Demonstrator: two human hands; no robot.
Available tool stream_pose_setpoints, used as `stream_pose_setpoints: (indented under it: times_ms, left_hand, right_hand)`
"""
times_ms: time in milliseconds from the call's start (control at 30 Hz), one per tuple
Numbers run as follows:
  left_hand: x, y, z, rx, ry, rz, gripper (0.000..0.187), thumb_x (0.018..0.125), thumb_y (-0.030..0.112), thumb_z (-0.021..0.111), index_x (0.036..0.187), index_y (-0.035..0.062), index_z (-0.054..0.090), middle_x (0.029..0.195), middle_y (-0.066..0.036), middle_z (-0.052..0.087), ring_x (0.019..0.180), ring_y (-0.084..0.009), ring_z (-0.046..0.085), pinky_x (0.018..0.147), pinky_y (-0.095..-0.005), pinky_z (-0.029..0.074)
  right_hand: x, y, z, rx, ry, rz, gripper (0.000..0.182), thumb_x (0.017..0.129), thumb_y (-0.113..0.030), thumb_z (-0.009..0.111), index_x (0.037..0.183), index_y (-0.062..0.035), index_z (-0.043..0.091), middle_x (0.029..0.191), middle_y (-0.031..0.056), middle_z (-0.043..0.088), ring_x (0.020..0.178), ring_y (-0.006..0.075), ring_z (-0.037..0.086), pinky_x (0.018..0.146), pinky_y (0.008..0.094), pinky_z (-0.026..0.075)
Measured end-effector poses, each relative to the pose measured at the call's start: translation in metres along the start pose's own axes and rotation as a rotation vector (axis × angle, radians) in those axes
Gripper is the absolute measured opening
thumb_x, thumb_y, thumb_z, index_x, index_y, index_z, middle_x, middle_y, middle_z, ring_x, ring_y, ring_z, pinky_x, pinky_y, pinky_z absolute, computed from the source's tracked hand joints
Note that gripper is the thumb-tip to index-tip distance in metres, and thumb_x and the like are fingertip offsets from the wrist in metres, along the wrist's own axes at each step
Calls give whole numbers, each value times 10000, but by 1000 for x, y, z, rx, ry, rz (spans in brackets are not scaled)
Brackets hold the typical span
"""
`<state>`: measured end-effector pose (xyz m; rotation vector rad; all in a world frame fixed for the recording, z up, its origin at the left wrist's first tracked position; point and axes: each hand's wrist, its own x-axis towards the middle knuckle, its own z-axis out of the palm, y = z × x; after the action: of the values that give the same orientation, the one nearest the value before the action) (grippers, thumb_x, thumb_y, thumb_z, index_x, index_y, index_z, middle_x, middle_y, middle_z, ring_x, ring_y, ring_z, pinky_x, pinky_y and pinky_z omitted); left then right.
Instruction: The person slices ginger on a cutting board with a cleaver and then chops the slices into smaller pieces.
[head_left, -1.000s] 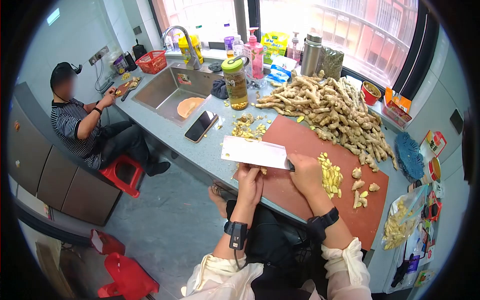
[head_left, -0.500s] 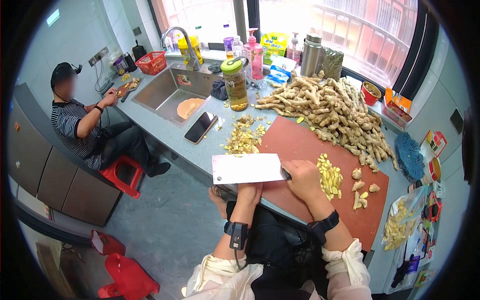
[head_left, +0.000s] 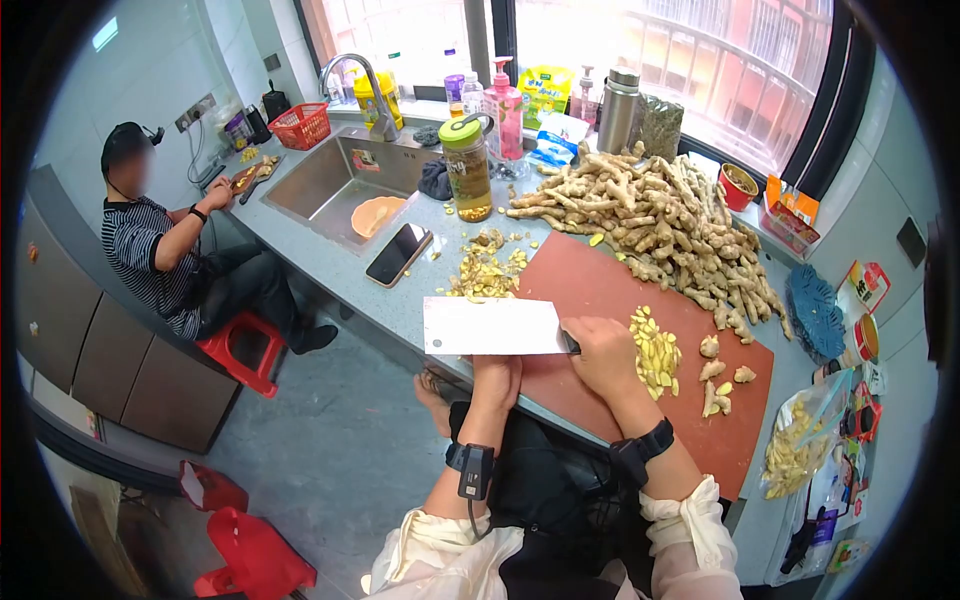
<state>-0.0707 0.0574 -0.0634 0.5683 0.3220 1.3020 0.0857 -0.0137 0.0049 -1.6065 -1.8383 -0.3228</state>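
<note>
My right hand (head_left: 602, 352) is closed round the dark handle of a cleaver (head_left: 490, 327). Its broad blade points left, flat side towards me, over the counter's front edge. Behind the blade is my left hand (head_left: 497, 377); only the back and wrist show, and its fingers are hidden. Peelings and scraps of ginger (head_left: 487, 270) lie just beyond the blade. On the brown cutting board (head_left: 565, 285), pale ginger slices (head_left: 655, 355) form a pile right of my right hand, with several small ginger pieces (head_left: 712, 370) further right.
A large heap of ginger roots (head_left: 650, 220) covers the back of the board. A phone (head_left: 398, 254), a lidded bottle (head_left: 466, 175) and a sink (head_left: 330, 190) are to the left. Another person (head_left: 155, 230) sits at the far left. A bag of ginger (head_left: 800, 440) lies right.
The blade has risen slightly at its upper edge, and a little more of my left hand shows under it. The grip on the cleaver is the same.
</note>
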Motion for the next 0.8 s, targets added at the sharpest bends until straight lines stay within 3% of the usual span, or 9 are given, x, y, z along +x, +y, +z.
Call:
stream_pose_setpoints:
  times_ms: [133, 267, 400, 467, 567, 800]
  left_hand:
    - [4, -3, -18, 61, -14, -57, 368, 964, 54, 704, 1305, 78, 566, 1251, -17, 623, 1159, -162, 600, 943, -331, 496]
    - [8, -5, -21, -13, -145, 17, 355, 1003, 45, 639, 1344, 87, 552, 1268, -32, 634, 1145, -158, 608, 923, -321, 493]
    - [3, -3, -11, 95, -36, -36, 351, 1016, 92, 642, 1353, 84, 544, 1272, -35, 632, 1182, -175, 605, 998, -338, 494]
    - [-4, 0, 1, -58, 135, -56, 374, 1004, 159, 681, 1343, 75, 548, 1272, -36, 627, 1214, -195, 600, 1072, -358, 477]
    - [-1, 0, -5, -32, 29, -67, 412, 989, 212, 707, 1342, 69, 551, 1283, -39, 626, 1210, -197, 601, 1086, -365, 473]
    - [-1, -2, -4, -1, 73, -45, 372, 980, 202, 710, 1300, 72, 572, 1227, -40, 641, 1168, -192, 616, 1043, -360, 497]
  right_hand:
    - [-1, 6, 6, 22, 13, 58, 235, 722, -30, 685, 940, -116, 692, 807, 89, 672, 788, 319, 681, 682, 438, 524]
    - [1, 10, 3, 16, 55, 104, 217, 727, -29, 682, 928, -110, 685, 806, 99, 675, 797, 325, 686, 687, 445, 524]
    - [1, 1, -3, 62, 33, 71, 237, 715, -32, 691, 937, -112, 686, 809, 95, 680, 796, 322, 688, 691, 445, 526]
    - [2, -2, -2, 70, 34, 16, 268, 697, -32, 700, 950, -118, 687, 797, 87, 669, 783, 317, 681, 683, 440, 520]
    - [1, -5, -2, 28, 8, -9, 283, 687, -27, 700, 953, -122, 689, 777, 78, 649, 758, 314, 668, 671, 437, 512]
    - [0, 1, 5, 8, 26, -7, 253, 704, -27, 687, 939, -121, 689, 775, 77, 645, 755, 316, 666, 673, 442, 514]
